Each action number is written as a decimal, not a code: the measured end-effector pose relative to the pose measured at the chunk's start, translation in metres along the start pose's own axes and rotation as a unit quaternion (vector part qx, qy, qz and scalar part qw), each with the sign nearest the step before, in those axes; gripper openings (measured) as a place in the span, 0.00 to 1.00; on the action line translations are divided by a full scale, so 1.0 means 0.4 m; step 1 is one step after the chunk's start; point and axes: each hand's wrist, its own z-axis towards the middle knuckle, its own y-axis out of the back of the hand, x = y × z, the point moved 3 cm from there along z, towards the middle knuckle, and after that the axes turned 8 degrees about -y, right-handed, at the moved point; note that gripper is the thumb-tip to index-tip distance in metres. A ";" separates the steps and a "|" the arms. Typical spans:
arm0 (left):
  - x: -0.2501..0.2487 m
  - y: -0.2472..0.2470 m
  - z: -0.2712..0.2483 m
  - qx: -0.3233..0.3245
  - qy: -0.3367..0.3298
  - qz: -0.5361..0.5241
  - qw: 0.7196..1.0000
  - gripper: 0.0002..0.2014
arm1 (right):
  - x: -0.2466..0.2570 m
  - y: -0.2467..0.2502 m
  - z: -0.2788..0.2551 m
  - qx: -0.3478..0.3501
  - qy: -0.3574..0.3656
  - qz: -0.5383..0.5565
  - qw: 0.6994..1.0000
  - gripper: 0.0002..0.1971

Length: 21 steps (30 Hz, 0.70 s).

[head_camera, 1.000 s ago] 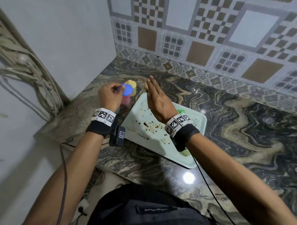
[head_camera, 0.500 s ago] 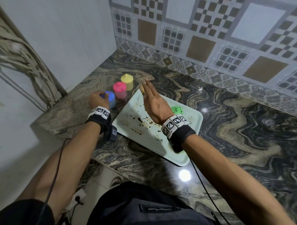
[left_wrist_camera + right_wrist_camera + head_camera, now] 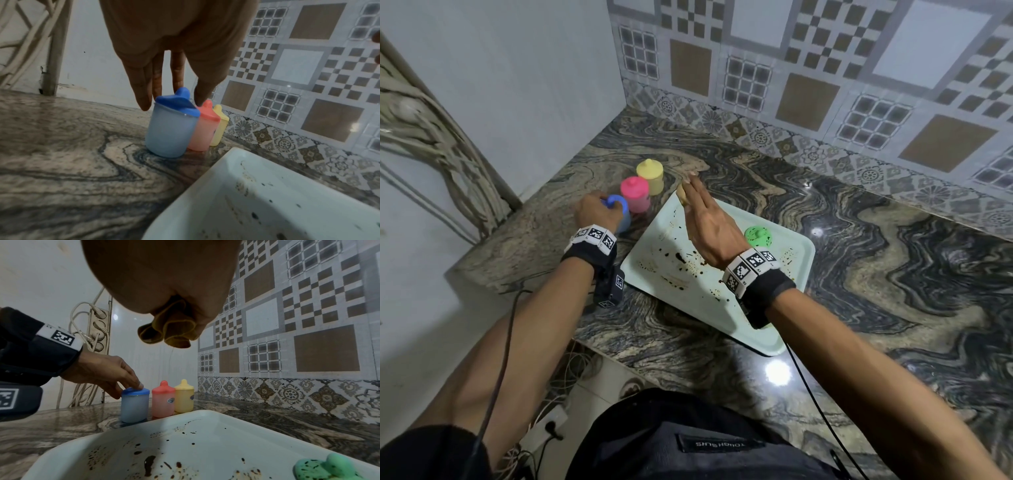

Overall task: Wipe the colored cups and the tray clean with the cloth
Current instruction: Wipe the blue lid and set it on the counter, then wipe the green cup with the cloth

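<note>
A blue cup [image 3: 625, 216] stands on the marble counter, left of a pink cup [image 3: 637, 195] and a yellow cup [image 3: 652, 174]. My left hand [image 3: 594, 210] reaches over it, its fingertips pinching the blue lid [image 3: 176, 104]. A pale tray [image 3: 774, 344] spattered with dark stains lies to the right. On its far side is a green cup [image 3: 756, 236], speckled with spots. My right hand [image 3: 702, 219] hovers over the tray's far left corner, fingers straight, with a bunched mustard cloth [image 3: 170, 327] held against the palm.
The counter's front edge [image 3: 544, 301] drops off near my left wrist. A white wall closes the left side, with a power strip [image 3: 98, 331] and cables [image 3: 431, 137] on it. Patterned tiles back the counter.
My left hand has lowered the blue cup from the air onto the counter beside the pink cup. The right hand with the cloth has stayed over the tray.
</note>
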 end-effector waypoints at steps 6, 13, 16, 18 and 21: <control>0.007 -0.010 -0.007 0.015 -0.007 -0.005 1.000 0.17 | -0.015 -0.001 0.009 -0.010 -0.006 -0.009 1.000 0.25; 0.007 -0.019 0.007 0.046 -0.011 0.034 0.998 0.19 | 0.002 -0.004 0.000 0.005 -0.013 -0.009 1.000 0.25; 0.003 -0.020 0.006 0.055 -0.017 0.055 0.997 0.20 | 0.002 -0.004 -0.004 -0.001 -0.015 -0.018 1.000 0.24; -0.002 -0.021 0.002 0.070 -0.008 0.079 0.994 0.23 | -0.004 -0.003 -0.011 -0.005 -0.022 -0.029 0.999 0.24; -0.026 -0.017 -0.013 0.040 -0.016 0.148 0.988 0.28 | -0.017 0.010 -0.028 -0.017 -0.028 -0.042 0.999 0.25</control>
